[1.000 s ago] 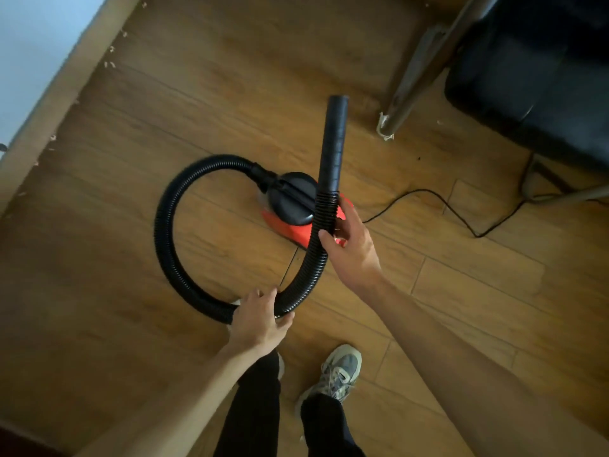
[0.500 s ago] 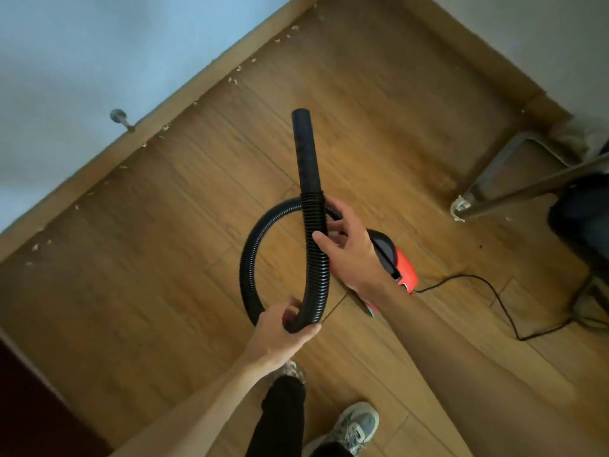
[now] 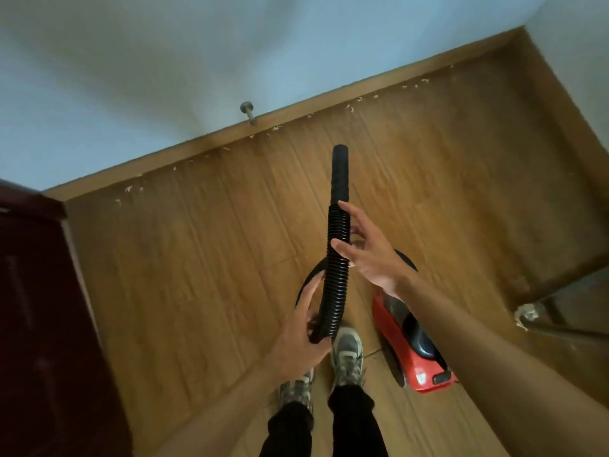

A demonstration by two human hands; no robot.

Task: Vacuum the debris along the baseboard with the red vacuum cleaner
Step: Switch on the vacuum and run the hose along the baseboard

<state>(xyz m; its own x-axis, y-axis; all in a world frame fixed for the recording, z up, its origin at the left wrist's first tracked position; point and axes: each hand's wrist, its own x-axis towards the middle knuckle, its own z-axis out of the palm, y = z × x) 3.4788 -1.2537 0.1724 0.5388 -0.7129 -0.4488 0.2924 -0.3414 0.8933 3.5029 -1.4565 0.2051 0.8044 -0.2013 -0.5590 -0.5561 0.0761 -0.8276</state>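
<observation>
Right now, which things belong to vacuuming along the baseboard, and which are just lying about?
For the job: red vacuum cleaner, black hose held by left hand and right hand, debris, baseboard.
Lying about: door stop, metal furniture leg, dark red furniture.

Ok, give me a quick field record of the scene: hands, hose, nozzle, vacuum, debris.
left hand: grips the corrugated hose low down
right hand: pinches the hose just below the nozzle
nozzle: black tube, aimed toward the baseboard, tip short of it
vacuum cleaner: red body on the floor, right of the shoes
debris: pale shavings scattered along the baseboard foot, not yet reached
</observation>
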